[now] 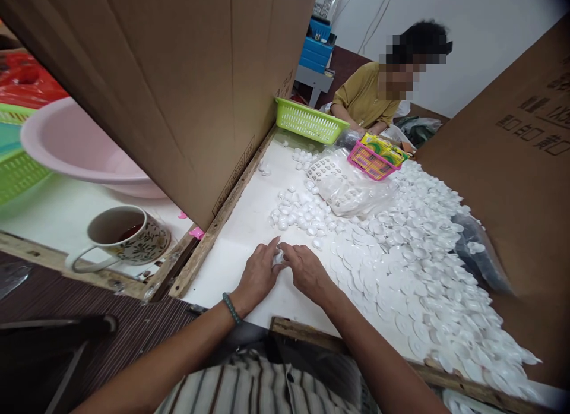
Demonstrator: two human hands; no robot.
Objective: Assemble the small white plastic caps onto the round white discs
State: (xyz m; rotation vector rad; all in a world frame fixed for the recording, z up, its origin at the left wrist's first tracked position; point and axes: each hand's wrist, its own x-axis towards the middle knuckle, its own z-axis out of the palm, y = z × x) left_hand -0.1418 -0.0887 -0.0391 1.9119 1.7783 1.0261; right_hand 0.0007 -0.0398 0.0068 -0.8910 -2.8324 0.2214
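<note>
My left hand and my right hand meet over the near part of the white tabletop. Between their fingertips is a small white plastic piece, mostly covered by the fingers. Both hands are closed on it. Just beyond lies a loose cluster of small white plastic pieces. To the right of my right hand, flat white discs overlap one another and run into a large heap of white rounded pieces.
A cardboard panel walls the left side, another cardboard panel the right. A clear plastic bag, pink basket and green basket stand farther back, near a seated person. Left are a cup and pink basin.
</note>
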